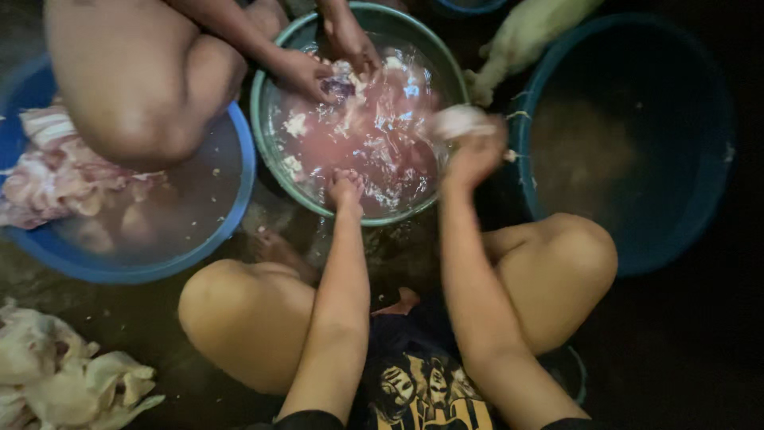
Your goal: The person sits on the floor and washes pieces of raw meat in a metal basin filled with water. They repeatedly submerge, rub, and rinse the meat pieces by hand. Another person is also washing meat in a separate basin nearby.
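I squat over a green basin (pixel 263 135) filled with pinkish water and pale pieces of raw meat (pixel 296 124). My left hand (pixel 345 188) dips into the water at the basin's near rim, fingers curled; whether it holds anything I cannot tell. My right hand (pixel 475 155) is raised at the basin's right edge, blurred, gripping a pale lump of meat (pixel 459 121). Across the basin another person's two hands (pixel 328 57) work a piece of meat in the water.
A blue basin (pixel 231 215) at left holds murky water and raw meat pieces (pixel 56 171); the other person's knee (pixel 135 87) hangs over it. A large dark blue tub (pixel 700 199) stands at right. Plucked poultry (pixel 64 378) lies at lower left, another carcass (pixel 525 36) at top.
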`<state>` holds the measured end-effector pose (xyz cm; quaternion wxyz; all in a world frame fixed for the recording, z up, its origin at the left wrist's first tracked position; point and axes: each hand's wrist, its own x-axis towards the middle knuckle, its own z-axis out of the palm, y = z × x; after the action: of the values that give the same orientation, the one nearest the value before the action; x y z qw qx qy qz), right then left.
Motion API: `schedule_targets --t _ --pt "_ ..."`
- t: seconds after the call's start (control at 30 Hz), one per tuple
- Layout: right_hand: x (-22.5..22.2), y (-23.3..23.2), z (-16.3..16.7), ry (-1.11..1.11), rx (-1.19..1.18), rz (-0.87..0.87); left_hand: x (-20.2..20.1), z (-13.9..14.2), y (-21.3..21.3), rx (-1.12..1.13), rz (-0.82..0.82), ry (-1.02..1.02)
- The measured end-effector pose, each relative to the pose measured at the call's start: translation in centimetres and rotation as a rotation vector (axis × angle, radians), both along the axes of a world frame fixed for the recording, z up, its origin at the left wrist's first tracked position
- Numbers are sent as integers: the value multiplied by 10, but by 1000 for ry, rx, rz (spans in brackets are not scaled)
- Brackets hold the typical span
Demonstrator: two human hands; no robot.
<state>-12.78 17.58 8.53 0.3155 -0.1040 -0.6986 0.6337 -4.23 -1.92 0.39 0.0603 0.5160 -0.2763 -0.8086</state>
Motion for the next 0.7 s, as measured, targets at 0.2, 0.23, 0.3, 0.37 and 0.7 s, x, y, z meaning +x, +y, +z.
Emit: schedule_targets --t 0.2,0.23,0.3,0.37,0.7 --pt "-13 70 62 -197 -333 -470 -1 -16 16 -160 -318 40" --pt "-9 63 56 -301 -397 -470 -2 -17 16 -166 -313 32" --pt "4 34 30 111 -454 -277 -4 -15 18 -206 -309 2" --pt "20 9 -1 -40 -611 -133 -4 -12 20 -280 -317 -44" --pt "7 67 -18 -112 -1297 40 -4 -8 20 -227 -327 65"
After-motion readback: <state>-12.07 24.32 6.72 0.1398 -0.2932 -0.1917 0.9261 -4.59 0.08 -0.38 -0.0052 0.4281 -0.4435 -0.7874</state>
